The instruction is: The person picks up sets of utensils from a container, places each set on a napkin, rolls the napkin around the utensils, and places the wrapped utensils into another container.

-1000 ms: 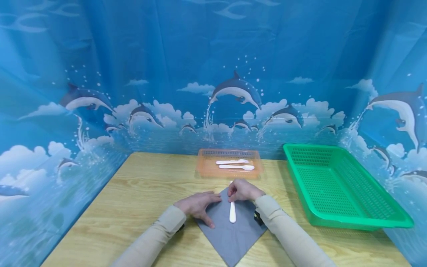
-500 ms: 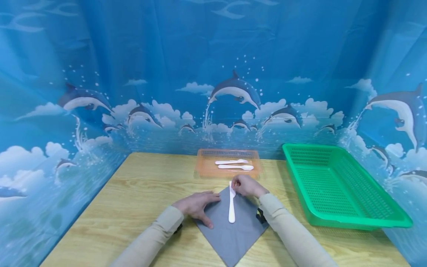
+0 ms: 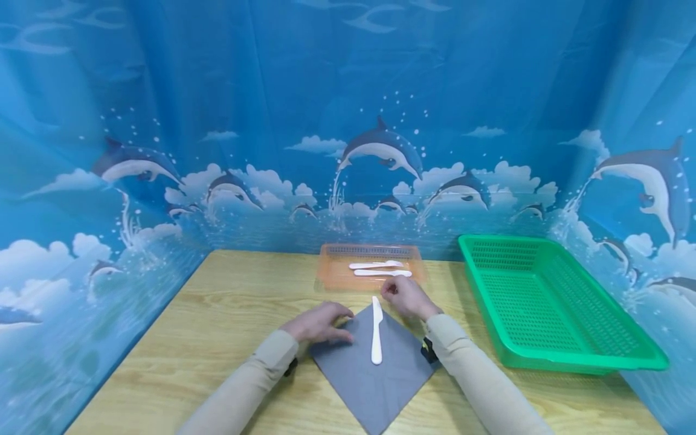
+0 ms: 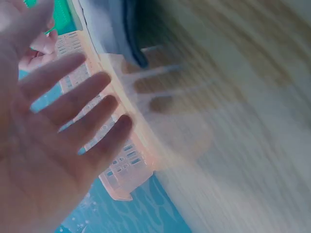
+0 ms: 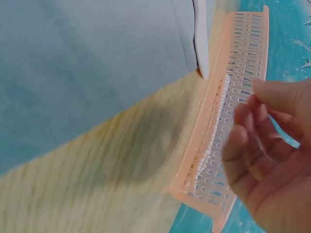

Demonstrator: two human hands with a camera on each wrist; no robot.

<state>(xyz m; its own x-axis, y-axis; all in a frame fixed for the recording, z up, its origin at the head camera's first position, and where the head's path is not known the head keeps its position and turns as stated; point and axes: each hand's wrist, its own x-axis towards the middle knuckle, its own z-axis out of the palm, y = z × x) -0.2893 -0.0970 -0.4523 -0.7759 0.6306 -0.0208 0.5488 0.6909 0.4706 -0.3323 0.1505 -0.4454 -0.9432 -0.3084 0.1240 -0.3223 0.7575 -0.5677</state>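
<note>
A white plastic knife (image 3: 377, 335) lies lengthwise on a grey napkin (image 3: 375, 386), which is set cornerwise with the blade end at its far corner. My right hand (image 3: 406, 296) hovers just right of the blade, its fingers loosely curled with nothing between them. In the right wrist view the knife tip (image 5: 202, 58) pokes past the napkin's corner, apart from the fingers. My left hand (image 3: 321, 323) is over the napkin's left corner. Its fingers are spread and hold nothing, and in the left wrist view they cast a shadow on the table.
Behind the napkin, an orange tray (image 3: 338, 279) holds a white fork (image 3: 375, 264) and a white spoon (image 3: 382, 273). A large green basket (image 3: 492, 308) stands on the right of the wooden table (image 3: 234, 302). A blue dolphin-print curtain (image 3: 304, 90) encloses the back and sides.
My right hand has let go of the knife's blade end and moved up and right. The left hand, earlier resting on the napkin, has lifted and drawn its thumb inward.
</note>
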